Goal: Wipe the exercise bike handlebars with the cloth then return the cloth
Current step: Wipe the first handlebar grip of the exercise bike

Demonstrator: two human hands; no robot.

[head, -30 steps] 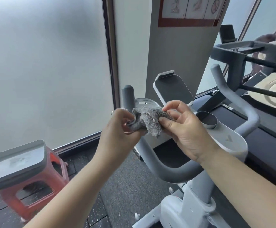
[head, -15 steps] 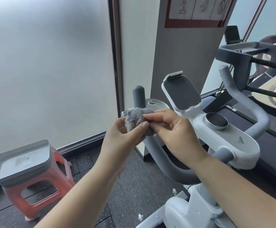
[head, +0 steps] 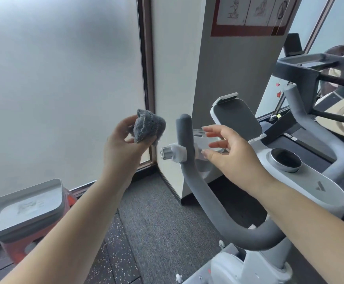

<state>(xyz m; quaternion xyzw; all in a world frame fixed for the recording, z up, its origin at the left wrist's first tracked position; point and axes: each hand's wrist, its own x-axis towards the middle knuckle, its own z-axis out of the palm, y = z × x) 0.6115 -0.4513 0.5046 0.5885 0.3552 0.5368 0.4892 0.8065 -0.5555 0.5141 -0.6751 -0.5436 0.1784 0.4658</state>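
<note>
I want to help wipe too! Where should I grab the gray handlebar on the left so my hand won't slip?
Hold the upright end of the left handlebar, above the white clamp, coming from the open window side. It looks padded, round and bare there, so fingers should wrap it.

No readable text; the wall sign (head: 251,15) shows only pictograms, the bike console (head: 318,188) a wordless logo.

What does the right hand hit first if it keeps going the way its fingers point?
Likely the upright left handlebar grip: the right hand is open, fingers aimed left at it. Depth is unclear; it could pass behind.
</note>
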